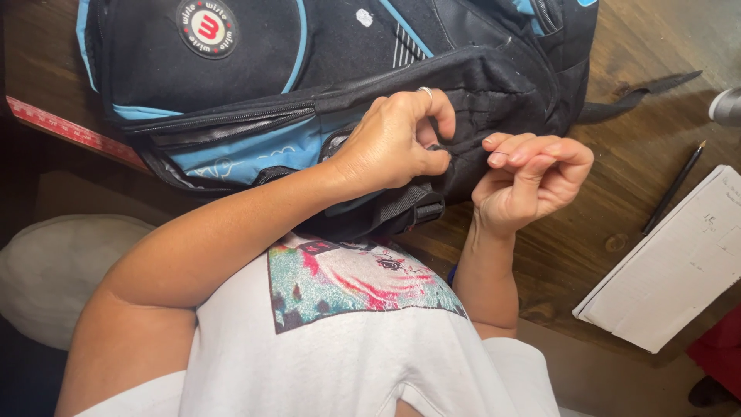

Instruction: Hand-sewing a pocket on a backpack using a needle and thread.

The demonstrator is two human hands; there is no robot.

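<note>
A black and blue backpack point(309, 77) lies on a wooden table point(641, 131) in front of my chest. My left hand point(394, 143), with a ring on one finger, is pinched on the black fabric by a zipper at the backpack's near edge. My right hand point(532, 181) is just to the right of it, fingers curled in and touching the backpack's edge. I see nothing held in the right hand. Whether a zipper pull sits between my left fingers is hidden.
A white notebook point(671, 262) lies at the right with a black pen point(675, 189) beside it. A red ruler point(69, 127) sticks out under the backpack's left side. A backpack strap point(641, 93) trails right. A pale cushion point(62, 270) is at lower left.
</note>
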